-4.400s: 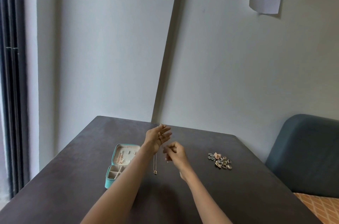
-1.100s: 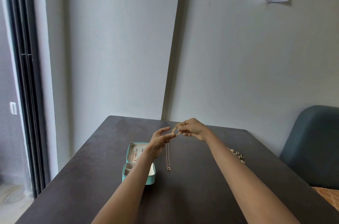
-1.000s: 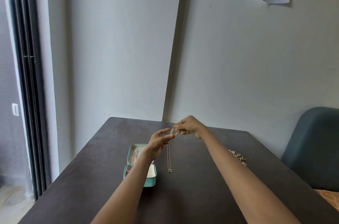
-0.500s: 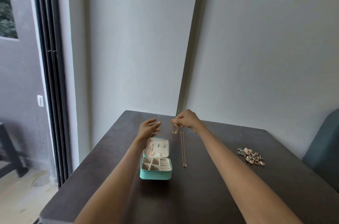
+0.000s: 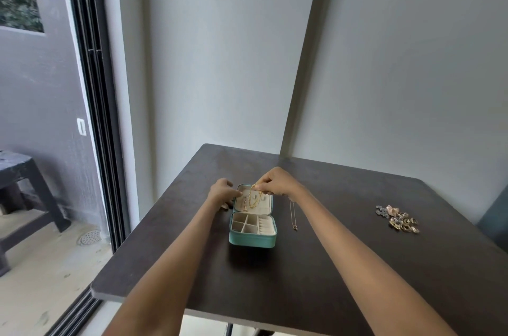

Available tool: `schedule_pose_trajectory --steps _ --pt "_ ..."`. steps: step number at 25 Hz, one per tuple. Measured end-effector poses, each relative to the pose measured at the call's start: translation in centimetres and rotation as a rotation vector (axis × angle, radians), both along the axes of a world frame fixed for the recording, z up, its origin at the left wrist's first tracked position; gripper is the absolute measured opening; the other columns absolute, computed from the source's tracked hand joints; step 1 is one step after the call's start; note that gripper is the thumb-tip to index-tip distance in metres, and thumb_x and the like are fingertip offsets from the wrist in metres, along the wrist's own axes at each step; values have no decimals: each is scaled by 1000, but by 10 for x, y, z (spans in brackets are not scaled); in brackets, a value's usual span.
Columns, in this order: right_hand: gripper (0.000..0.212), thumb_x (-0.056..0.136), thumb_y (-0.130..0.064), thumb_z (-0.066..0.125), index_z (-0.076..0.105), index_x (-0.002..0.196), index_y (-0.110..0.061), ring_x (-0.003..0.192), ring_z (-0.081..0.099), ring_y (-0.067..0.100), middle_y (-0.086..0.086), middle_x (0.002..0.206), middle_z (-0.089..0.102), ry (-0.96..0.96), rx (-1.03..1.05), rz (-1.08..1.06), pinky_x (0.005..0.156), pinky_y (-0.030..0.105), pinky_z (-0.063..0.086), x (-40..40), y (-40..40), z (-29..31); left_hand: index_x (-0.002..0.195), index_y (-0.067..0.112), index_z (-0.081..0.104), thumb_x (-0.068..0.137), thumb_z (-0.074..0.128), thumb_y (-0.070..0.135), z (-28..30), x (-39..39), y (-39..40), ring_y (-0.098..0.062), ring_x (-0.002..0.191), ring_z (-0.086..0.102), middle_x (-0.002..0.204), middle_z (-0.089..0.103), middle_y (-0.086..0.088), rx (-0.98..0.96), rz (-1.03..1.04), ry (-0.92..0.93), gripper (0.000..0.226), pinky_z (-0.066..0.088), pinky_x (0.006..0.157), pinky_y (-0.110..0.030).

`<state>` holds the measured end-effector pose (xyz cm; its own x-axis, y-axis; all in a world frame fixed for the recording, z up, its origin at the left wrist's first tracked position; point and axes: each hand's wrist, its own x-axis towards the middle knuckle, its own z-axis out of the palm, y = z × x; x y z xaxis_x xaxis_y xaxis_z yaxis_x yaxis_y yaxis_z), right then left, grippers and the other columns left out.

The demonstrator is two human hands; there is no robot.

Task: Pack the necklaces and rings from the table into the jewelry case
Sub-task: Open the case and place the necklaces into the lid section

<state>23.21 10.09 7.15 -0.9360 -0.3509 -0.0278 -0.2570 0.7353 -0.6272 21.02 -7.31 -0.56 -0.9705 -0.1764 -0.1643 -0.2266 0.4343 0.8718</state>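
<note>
A teal jewelry case (image 5: 253,236) lies open on the dark table (image 5: 330,267), its cream lid panel at the back. My right hand (image 5: 277,181) pinches a gold chain necklace (image 5: 254,199) that hangs in a loop over the lid panel. My left hand (image 5: 224,192) holds the lid's left edge, fingers curled against it. A second thin necklace (image 5: 293,214) with a small pendant lies on the table just right of the case. A pile of rings (image 5: 398,218) sits at the far right.
The table's left edge borders a sliding glass door (image 5: 93,115). Outside it stands a dark bench (image 5: 24,184). A blue chair (image 5: 494,223) is at the right edge, and walls close off the back.
Both hands dropped from mid-air to the case. My right hand brought the gold necklace over the lid and my left hand took hold of the lid edge. The thin necklace now lies on the table.
</note>
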Motion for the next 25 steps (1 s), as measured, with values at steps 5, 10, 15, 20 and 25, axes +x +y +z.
schedule_pose_trajectory --steps 5,10,15,20,25 --pt "19 83 -14 69 73 94 1 64 57 11 10 76 67 -10 132 -29 72 27 52 -3 -9 -15 108 6 54 82 71 12 -6 9 -3 -4 33 51 71 58 -7 230 -37 37 32 42 36 -19" --pt "17 85 -5 61 70 71 -2 74 58 13 10 98 73 141 284 -111 55 20 41 -7 -18 -29 112 6 55 82 71 15 -16 16 -8 -10 50 53 80 62 -6 353 -49 187 36 47 41 -17" --pt "16 86 -5 57 71 93 -7 98 64 26 8 102 71 296 263 -161 77 32 48 -10 -27 -33 109 4 58 82 70 10 -26 13 -6 -11 54 58 79 64 -7 423 -44 277 30 50 46 -19" --pt "10 91 -11 56 65 93 -8 98 63 27 9 101 69 433 322 -177 76 32 46 -15 -28 -35 105 11 62 79 74 13 -35 11 -5 -20 70 61 80 66 -6 405 -45 361 28 51 63 -34" --pt "14 92 -12 53 67 96 -12 97 60 26 9 98 70 566 429 -163 76 32 44 -15 -32 -45 106 18 59 77 76 10 -35 14 -6 -12 67 58 78 62 -3 437 -47 426 35 47 58 -25"
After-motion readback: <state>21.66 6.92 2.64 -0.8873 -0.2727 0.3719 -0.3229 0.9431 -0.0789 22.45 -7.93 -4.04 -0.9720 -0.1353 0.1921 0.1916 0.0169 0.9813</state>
